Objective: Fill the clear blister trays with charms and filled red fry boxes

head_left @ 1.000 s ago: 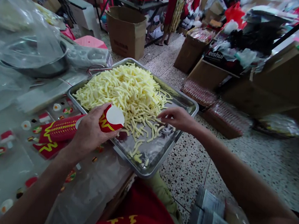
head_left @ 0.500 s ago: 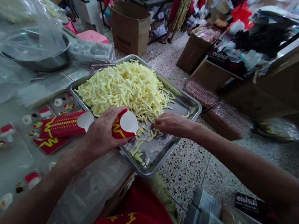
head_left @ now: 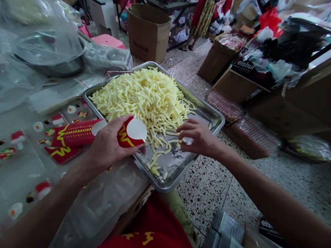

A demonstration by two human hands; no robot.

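A steel tray (head_left: 211,115) on the table edge holds a heap of pale yellow fry-shaped sticks (head_left: 145,94). My left hand (head_left: 107,145) grips a red carton with a yellow logo (head_left: 130,134), its white opening turned toward the tray's near side. My right hand (head_left: 198,137) hovers over the loose sticks at the heap's right edge, fingers curled around a few of them. A nested stack of the same red cartons (head_left: 76,133) lies on the table just left of my left hand.
Clear plastic sheets with small toy food pieces (head_left: 17,139) cover the table. A metal bowl under plastic (head_left: 52,57) sits at the back left. Cardboard boxes (head_left: 147,32) and packed goods crowd the speckled floor; a person (head_left: 203,13) stands at the back.
My right hand swept along the loose sticks and closed on a few, lifting slightly. My left hand kept the carton at the tray's near edge; the view shifted a little.
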